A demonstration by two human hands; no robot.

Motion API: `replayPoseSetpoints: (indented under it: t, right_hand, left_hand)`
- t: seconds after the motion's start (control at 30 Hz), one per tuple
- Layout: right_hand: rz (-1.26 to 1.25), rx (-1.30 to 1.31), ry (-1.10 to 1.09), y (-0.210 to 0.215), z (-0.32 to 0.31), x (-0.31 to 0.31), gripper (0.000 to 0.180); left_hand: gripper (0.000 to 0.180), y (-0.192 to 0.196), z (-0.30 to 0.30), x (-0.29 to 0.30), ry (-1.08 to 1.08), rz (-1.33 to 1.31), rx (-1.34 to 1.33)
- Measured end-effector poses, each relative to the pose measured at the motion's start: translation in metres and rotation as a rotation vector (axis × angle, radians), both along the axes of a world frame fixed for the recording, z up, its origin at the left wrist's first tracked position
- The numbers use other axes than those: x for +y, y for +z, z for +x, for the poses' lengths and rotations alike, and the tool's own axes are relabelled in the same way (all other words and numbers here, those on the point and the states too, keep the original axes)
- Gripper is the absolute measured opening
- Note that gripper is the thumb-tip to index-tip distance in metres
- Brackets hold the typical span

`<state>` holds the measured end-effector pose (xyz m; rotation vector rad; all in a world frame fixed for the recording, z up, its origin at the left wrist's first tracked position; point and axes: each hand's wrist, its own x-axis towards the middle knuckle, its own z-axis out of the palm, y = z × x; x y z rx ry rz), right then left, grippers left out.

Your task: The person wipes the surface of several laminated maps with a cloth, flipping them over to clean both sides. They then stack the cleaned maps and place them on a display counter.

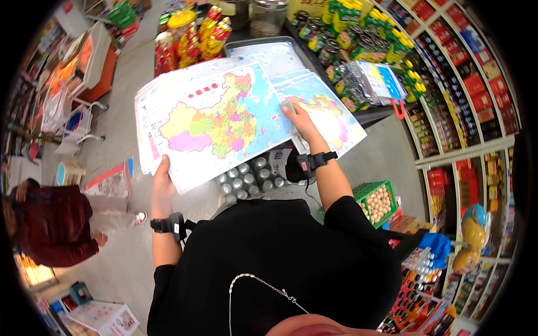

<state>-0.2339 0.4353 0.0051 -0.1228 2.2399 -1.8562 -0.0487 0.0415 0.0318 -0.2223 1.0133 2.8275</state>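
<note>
Both my hands hold a stack of map sheets (213, 126), white-bordered with a many-coloured land area and pale blue sea. My left hand (163, 180) is closed on the lower left corner, its thumb along the edge and its fingers hidden beneath. At the right edge, my right hand (301, 122) grips the stack with the thumb on top. Under that hand, a second map (330, 115) sticks out to the right, fanned over other sheets. Behind the stack, more pale sheets lie on a dark tray (291, 42). Each wrist wears a black strap with a small device.
Red and gold packages (204, 36) and green-yellow jars (350, 33) crowd the table behind. Below the maps stand wrapped cans (244, 182). A green crate of eggs (376, 204) and stocked shelves (448, 151) are at right. A person in dark red (53, 224) stands at left.
</note>
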Motion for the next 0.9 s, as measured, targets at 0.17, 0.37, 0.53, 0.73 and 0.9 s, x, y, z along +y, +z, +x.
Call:
replayPoseSetpoints:
  t: [0.17,0.37,0.53,0.73,0.9]
  right_hand:
    - [-0.137,-0.183,0.122,0.034,0.039,0.051,0.039]
    - [-0.348,-0.011,-0.464,0.027,0.103,0.138,0.041]
    - [-0.374,0.084,-0.773,-0.004,0.125,0.171,0.04]
    - [-0.42,0.166,-0.99,-0.06,0.105,0.158,0.036]
    - [-0.468,0.066,-0.997,-0.051,0.1,0.137,0.041]
  left_hand:
    - [0.054,0.018,-0.017,0.015,-0.146,-0.102,0.029]
    - [0.046,0.031,-0.036,-0.008,0.221,-0.93,0.021]
    - [0.061,0.004,-0.026,-0.06,0.478,-1.636,-0.127]
    - [0.075,-0.009,-0.019,-0.063,0.376,-1.944,-0.29]
    - [0.079,-0.032,-0.022,-0.079,0.378,-1.79,-0.259]
